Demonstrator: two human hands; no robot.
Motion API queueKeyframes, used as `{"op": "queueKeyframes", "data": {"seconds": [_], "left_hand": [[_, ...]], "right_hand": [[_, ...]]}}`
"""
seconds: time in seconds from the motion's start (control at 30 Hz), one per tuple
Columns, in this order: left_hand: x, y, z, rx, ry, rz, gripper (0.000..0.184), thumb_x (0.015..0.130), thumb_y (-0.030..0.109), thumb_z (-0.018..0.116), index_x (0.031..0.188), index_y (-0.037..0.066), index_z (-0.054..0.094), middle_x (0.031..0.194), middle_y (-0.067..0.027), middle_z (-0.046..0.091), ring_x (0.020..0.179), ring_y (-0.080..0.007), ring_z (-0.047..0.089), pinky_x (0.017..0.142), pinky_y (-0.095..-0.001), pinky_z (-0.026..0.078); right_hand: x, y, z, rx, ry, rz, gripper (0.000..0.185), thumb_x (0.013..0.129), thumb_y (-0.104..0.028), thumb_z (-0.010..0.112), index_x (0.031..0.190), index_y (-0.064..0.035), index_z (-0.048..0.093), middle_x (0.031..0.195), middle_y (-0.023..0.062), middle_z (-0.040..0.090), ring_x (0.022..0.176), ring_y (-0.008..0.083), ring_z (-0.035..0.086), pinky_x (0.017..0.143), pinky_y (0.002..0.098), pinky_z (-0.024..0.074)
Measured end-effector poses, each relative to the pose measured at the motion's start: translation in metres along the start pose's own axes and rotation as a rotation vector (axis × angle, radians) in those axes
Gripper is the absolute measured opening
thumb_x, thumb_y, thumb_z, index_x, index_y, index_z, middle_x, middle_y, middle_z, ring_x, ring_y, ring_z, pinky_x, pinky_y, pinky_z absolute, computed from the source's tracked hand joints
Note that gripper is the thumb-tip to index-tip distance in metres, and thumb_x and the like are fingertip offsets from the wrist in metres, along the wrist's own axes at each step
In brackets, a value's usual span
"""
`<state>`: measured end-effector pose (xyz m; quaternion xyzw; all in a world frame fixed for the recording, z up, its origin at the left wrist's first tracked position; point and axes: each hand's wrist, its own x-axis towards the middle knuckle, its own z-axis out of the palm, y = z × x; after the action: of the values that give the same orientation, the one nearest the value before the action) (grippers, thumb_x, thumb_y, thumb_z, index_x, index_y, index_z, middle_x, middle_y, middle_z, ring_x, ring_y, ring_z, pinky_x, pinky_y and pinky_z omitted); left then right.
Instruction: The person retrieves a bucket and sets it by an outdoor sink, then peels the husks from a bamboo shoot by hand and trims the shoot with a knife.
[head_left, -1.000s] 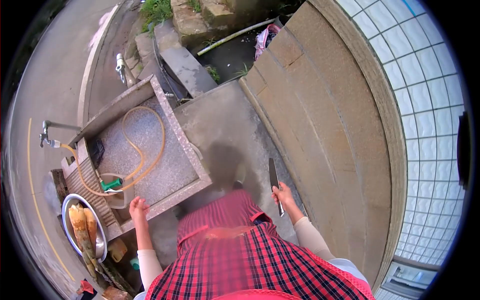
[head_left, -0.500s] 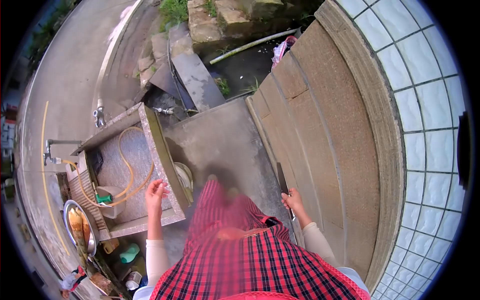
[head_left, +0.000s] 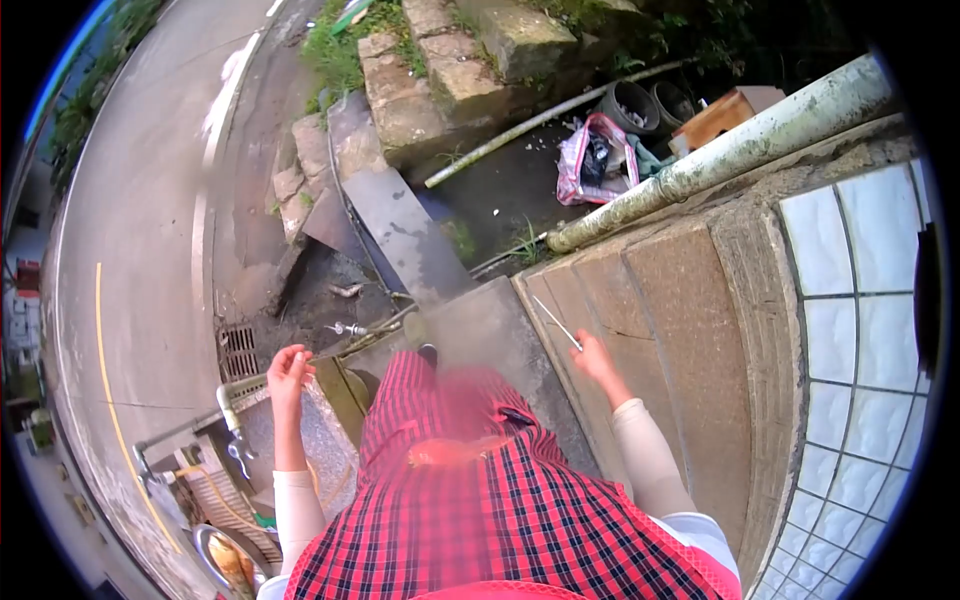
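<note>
One knife (head_left: 556, 322) is clamped in the right hand (head_left: 597, 362), out over the stone steps (head_left: 665, 300) on the right; its blade shows almost edge-on as a thin bright line, pointing far and slightly left. Whether it touches the stone I cannot tell. The left hand (head_left: 290, 372) holds nothing visible, raised near the sink (head_left: 328, 410) on the left, its fingers loosely bent; whether thumb and fingertips meet is unclear. The two hands are well apart, one on each side of the checked apron (head_left: 470, 500).

The left forearm stands in front of part of the sink, and the apron hides the near ground. At least two taps show: one (head_left: 239, 450) at the sink, just left of that forearm, and another (head_left: 346, 328) low down beyond the hand. Near left are an orange hose (head_left: 203, 478) and one basin (head_left: 202, 545) with pale stalks (head_left: 232, 563) in it, too cut off to count.

Farther out lie one grate (head_left: 238, 352), left of the sink's far end, and one long grey slab (head_left: 400, 235) in the middle. Far right, beyond one thick pipe (head_left: 730, 150), are one pink-and-white bag (head_left: 572, 172), two buckets (head_left: 632, 106) side by side and one brown box (head_left: 715, 122). One thin pole (head_left: 520, 133) lies left of the bag. A tiled wall (head_left: 865, 235) closes the right; a road (head_left: 140, 250) runs along the left.
</note>
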<state>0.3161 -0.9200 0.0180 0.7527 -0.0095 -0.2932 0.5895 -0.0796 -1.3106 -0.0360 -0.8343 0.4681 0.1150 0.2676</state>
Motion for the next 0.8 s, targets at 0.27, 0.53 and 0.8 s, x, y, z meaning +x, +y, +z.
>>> {"op": "queueKeyframes", "data": {"seconds": [0.27, 0.53, 0.8], "left_hand": [[0.18, 0.093, 0.037, 0.253, -0.077, -0.002, 0.023, 0.088, 0.018, 0.058, 0.105, 0.003, 0.059, 0.09, -0.006, 0.065, 0.064, -0.008, 0.057, 0.055, -0.0208, 0.045], [0.409, 0.089, 0.176, 0.319, -0.177, 0.019, 0.021, 0.088, 0.017, 0.059, 0.104, 0.003, 0.059, 0.084, -0.0062, 0.065, 0.061, -0.0086, 0.057, 0.05, -0.021, 0.044], [0.534, 0.107, 0.508, 0.505, -0.798, 0.018, 0.023, 0.084, 0.017, 0.059, 0.102, 0.002, 0.059, 0.082, -0.0048, 0.064, 0.062, -0.0109, 0.058, 0.052, -0.0227, 0.044]], "right_hand": [[0.079, 0.001, 0.037, 0.235, -0.38, 0.468, 0.025, 0.077, -0.009, 0.053, 0.102, -0.0036, 0.056, 0.066, 0.0124, 0.062, 0.05, 0.0207, 0.061, 0.045, 0.0337, 0.0472], [0.146, 0.052, 0.175, 0.487, -0.531, 0.477, 0.013, 0.071, -0.007, 0.056, 0.067, 0.0032, 0.062, 0.057, 0.0153, 0.06, 0.047, 0.0238, 0.061, 0.04, 0.0377, 0.0448], [0.31, 0.003, 0.145, 0.711, -0.324, 0.587, 0.012, 0.072, -0.009, 0.056, 0.069, 0.0018, 0.061, 0.058, 0.0157, 0.059, 0.047, 0.0244, 0.06, 0.041, 0.0377, 0.0453]]}}
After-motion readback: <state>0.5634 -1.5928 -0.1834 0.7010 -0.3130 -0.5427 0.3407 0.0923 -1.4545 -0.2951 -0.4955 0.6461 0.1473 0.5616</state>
